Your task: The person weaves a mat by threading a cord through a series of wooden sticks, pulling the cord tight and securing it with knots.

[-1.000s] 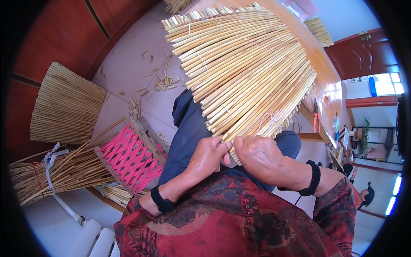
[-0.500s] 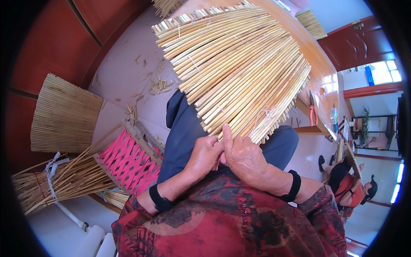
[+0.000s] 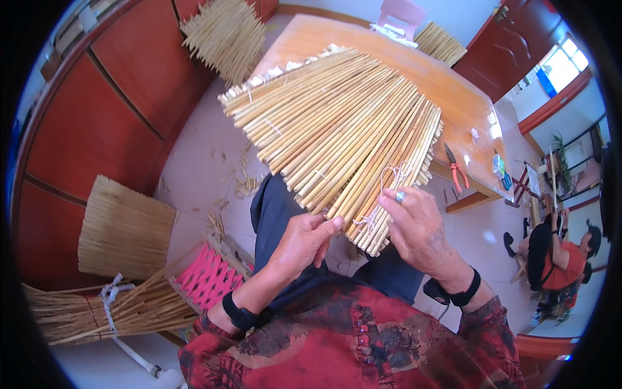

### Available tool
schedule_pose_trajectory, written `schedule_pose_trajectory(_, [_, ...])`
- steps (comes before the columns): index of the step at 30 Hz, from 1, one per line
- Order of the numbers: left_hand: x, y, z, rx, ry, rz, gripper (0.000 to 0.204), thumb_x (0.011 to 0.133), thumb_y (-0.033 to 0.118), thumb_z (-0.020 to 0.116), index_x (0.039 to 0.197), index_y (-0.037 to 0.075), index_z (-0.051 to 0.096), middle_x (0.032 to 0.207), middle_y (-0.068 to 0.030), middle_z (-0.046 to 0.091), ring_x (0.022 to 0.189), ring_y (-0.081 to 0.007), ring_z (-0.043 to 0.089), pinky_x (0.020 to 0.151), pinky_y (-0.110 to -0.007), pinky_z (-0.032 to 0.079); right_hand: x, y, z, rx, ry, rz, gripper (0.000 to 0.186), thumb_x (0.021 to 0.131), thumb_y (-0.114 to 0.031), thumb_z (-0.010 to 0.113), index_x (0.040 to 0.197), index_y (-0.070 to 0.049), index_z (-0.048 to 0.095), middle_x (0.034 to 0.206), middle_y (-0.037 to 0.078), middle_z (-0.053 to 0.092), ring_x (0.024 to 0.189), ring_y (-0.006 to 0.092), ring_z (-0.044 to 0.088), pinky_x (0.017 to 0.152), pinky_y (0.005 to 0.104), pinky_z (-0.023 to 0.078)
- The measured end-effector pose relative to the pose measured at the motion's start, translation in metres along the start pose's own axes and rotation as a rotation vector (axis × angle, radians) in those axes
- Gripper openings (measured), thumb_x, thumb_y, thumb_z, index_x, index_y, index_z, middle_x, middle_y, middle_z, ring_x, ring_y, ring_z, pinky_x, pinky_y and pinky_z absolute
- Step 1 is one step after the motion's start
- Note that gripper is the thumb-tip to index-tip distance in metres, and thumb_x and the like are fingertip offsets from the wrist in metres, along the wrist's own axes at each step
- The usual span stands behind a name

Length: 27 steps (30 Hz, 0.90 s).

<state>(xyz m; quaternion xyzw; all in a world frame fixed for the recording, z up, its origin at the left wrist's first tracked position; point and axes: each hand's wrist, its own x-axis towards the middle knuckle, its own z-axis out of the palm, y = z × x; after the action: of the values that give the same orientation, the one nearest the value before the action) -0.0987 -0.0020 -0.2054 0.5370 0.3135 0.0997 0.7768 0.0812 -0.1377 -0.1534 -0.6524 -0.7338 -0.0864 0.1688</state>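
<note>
A fan-shaped mat of straw-coloured stalks (image 3: pixel 337 126), bound with rows of thin white thread, slopes from the tabletop down over my knees. My left hand (image 3: pixel 303 245) is closed on its near edge, thumb on top of the stalk ends and fingers underneath. Beside the mat's right edge, my right hand (image 3: pixel 416 223) is closed, thumb and forefinger pinched at the loose white thread (image 3: pixel 398 171). A looped tuft of that thread also lies over the stalks just left of the right hand. The right palm is turned away.
A wooden table (image 3: pixel 463 107) carries pliers (image 3: pixel 457 170) near its right edge. Cut stalk pieces (image 3: pixel 246 185) litter the floor. At left are another stalk mat (image 3: pixel 123 227), a tied stalk bundle (image 3: pixel 78 314) and a stool with pink webbing (image 3: pixel 207 279). Another person (image 3: pixel 560 256) sits far right.
My right hand has moved right, away from the left, and now pinches at the thread. My left hand still holds the near edge. The view has shifted, showing more of the table.
</note>
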Motion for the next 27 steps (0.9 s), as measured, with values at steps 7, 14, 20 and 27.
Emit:
schedule_pose_trajectory(7, [-0.009,0.046,0.007,0.072,-0.153,0.222,0.039,0.095,0.031,0.040,0.079,0.000,0.055,0.050,-0.0028,0.049,0.038,-0.0076,0.040,0.037,-0.022,0.033,-0.014,0.003,0.007,0.066,0.150,-0.035,0.058,0.066,-0.009,0.065,0.121,-0.004,0.045,0.122,0.014,0.048,0.119,0.0325,0.043,0.098,0.0509,0.031])
schedule_pose_trajectory(14, [-0.010,0.070,0.001,0.150,-0.160,0.402,0.035,0.096,0.024,0.035,0.107,-0.002,0.056,0.058,-0.0048,0.054,0.041,-0.0064,0.042,0.038,-0.017,0.030,0.012,0.032,0.004,0.042,0.415,-0.052,0.041,0.067,0.000,0.061,0.108,0.000,0.054,0.106,0.016,0.058,0.105,0.0334,0.054,0.093,0.0428,0.042])
schedule_pose_trajectory(20, [0.010,0.023,-0.024,0.150,0.068,0.416,0.030,0.093,0.021,0.044,0.106,-0.004,0.055,0.064,-0.0059,0.057,0.055,-0.0120,0.054,0.052,-0.023,0.045,0.048,0.048,-0.072,0.390,0.727,0.101,0.025,0.078,-0.001,0.062,0.102,0.000,0.057,0.103,0.015,0.060,0.102,0.0274,0.058,0.090,0.0339,0.044])
schedule_pose_trajectory(27, [0.042,-0.010,-0.049,0.048,0.093,0.447,0.031,0.090,0.019,0.049,0.110,-0.005,0.052,0.090,-0.0145,0.061,0.082,-0.0206,0.061,0.069,-0.030,0.050,0.065,0.055,-0.126,0.738,1.117,0.207,0.020,0.081,-0.006,0.065,0.099,-0.001,0.059,0.092,0.002,0.061,0.084,0.0059,0.053,0.076,0.0190,0.043])
